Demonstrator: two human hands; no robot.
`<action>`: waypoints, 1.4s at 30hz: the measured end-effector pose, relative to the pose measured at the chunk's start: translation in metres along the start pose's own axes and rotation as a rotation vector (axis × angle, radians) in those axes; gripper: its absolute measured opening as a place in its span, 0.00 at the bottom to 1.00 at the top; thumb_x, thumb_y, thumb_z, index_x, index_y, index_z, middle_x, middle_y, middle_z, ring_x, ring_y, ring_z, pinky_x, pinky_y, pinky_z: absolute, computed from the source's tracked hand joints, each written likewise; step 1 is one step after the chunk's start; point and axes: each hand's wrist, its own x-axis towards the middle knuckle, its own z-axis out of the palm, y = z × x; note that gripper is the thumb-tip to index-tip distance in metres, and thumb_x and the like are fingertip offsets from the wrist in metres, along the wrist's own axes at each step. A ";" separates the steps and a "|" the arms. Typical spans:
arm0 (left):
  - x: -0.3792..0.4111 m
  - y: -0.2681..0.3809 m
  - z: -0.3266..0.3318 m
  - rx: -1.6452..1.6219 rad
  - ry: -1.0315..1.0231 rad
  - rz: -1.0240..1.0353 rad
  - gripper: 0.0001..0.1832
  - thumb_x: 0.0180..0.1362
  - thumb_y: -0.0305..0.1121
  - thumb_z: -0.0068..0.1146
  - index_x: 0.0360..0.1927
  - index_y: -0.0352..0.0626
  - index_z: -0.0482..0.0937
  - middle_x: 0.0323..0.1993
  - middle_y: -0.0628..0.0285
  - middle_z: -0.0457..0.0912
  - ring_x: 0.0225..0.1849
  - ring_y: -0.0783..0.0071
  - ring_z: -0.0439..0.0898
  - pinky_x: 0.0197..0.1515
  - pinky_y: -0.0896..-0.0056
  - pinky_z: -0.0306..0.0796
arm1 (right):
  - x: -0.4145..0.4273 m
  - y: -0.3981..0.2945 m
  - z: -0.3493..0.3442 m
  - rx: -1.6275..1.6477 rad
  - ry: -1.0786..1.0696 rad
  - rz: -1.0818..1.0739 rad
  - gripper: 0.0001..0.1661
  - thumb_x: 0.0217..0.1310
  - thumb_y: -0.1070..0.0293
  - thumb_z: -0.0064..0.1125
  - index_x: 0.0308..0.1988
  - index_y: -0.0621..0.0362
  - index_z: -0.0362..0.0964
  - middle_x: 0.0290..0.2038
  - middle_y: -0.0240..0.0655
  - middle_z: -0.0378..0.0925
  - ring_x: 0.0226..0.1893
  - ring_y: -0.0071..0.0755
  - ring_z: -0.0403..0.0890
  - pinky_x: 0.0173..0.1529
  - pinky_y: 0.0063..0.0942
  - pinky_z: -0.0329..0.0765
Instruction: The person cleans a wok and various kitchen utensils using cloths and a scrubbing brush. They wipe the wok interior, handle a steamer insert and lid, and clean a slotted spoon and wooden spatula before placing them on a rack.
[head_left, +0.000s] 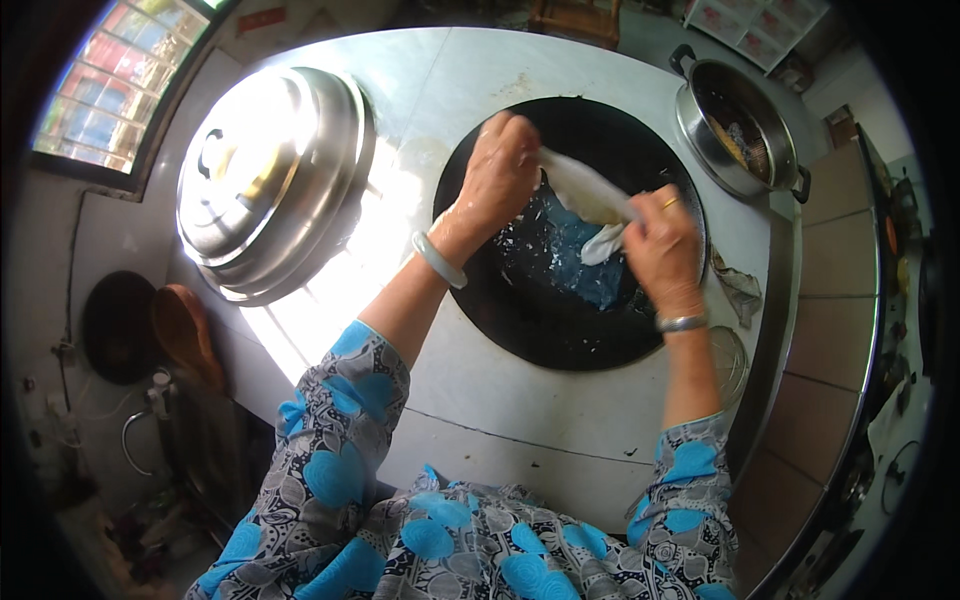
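Stretched between my two hands is a pale, wet, limp piece (581, 184), blurred by motion; I cannot tell whether it is cloth or food. My left hand (501, 161) grips its upper left end, and my right hand (664, 236) grips the lower right end. A white flap (602, 246) hangs below, beside my right hand. Both hands are over a large black wok (525, 322) set into the stove top. Bluish, shiny liquid (574, 259) with white flecks lies in the wok's bottom.
A big domed steel lid (322, 180) sits on the tiled counter (450, 420) at left. At the right edge stand a two-handled steel pot (694, 142), a crumpled rag (739, 289) and a round wire strainer (726, 364). A wooden ladle (180, 322) is at far left, near a tap (135, 442).
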 end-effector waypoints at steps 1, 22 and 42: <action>-0.014 -0.014 0.008 0.076 0.049 -0.015 0.14 0.48 0.18 0.57 0.38 0.38 0.70 0.39 0.49 0.73 0.45 0.43 0.72 0.47 0.52 0.69 | -0.015 -0.008 0.015 0.024 -0.132 0.015 0.13 0.49 0.78 0.56 0.39 0.61 0.73 0.37 0.45 0.73 0.37 0.53 0.78 0.40 0.43 0.78; -0.119 -0.027 0.069 -1.069 -0.035 -1.546 0.13 0.61 0.29 0.54 0.43 0.26 0.78 0.38 0.46 0.81 0.37 0.52 0.83 0.41 0.54 0.81 | -0.067 0.024 0.159 0.191 -0.635 0.657 0.12 0.52 0.65 0.61 0.37 0.57 0.82 0.38 0.49 0.84 0.35 0.53 0.84 0.45 0.41 0.81; -0.134 -0.056 0.078 0.038 -0.544 -0.896 0.24 0.51 0.35 0.67 0.50 0.35 0.76 0.42 0.40 0.82 0.48 0.45 0.81 0.52 0.54 0.74 | -0.110 0.042 0.176 0.286 -0.294 0.523 0.15 0.47 0.74 0.65 0.39 0.65 0.75 0.30 0.36 0.81 0.28 0.26 0.81 0.28 0.26 0.79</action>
